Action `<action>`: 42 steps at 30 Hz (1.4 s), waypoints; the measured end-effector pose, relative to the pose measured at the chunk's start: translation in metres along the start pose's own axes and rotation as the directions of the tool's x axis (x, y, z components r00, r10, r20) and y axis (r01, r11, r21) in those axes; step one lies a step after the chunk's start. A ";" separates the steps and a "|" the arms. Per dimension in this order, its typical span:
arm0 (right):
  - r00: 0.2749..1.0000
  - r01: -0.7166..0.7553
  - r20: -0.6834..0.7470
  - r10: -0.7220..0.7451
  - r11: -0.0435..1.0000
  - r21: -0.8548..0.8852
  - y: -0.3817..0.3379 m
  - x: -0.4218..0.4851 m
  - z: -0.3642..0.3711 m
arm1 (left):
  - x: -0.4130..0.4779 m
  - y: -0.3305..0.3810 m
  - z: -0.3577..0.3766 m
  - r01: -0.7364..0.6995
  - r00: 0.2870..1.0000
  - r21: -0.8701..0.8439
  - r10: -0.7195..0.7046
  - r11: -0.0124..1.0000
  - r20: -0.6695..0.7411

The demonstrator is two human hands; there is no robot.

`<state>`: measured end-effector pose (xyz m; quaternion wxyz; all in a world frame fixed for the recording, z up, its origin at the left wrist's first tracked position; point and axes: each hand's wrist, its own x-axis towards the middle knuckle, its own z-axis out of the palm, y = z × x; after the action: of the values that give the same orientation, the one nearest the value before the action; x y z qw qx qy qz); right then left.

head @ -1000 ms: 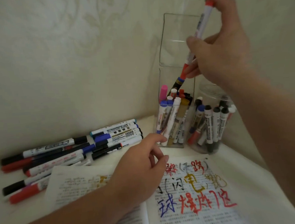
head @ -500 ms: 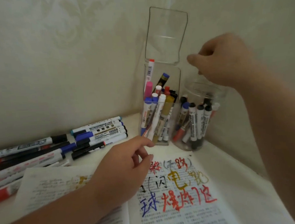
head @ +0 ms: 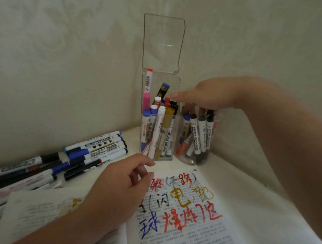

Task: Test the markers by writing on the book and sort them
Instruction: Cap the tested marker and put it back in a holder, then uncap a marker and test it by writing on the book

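A loose pile of capped whiteboard markers (head: 67, 160) lies along the wall on my left. My left hand (head: 120, 184) rests empty, fingers curled, on the open printed book (head: 183, 216) scrawled with coloured characters. Behind stands the tall clear rectangular box (head: 162, 121) crowded with markers, touching the round clear jar (head: 196, 138). My right hand (head: 208, 97) hovers empty, fingers spread, over the jar's rim.

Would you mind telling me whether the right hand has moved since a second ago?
Yes. The right hand has dropped from above the clear box to the round jar beside it, now empty.
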<state>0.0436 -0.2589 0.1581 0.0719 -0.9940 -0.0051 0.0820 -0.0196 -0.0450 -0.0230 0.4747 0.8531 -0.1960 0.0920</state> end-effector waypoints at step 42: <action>0.901 0.284 -0.172 -0.399 0.243 0.927 -0.010 -0.065 0.169 | -0.026 0.036 -0.050 0.052 0.923 0.278 -0.152 0.959 0.353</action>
<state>-0.0487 -0.2267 0.0053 0.6462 -0.7356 -0.1762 0.1013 -0.0572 -0.0137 0.0224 0.3157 0.9195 -0.2231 -0.0705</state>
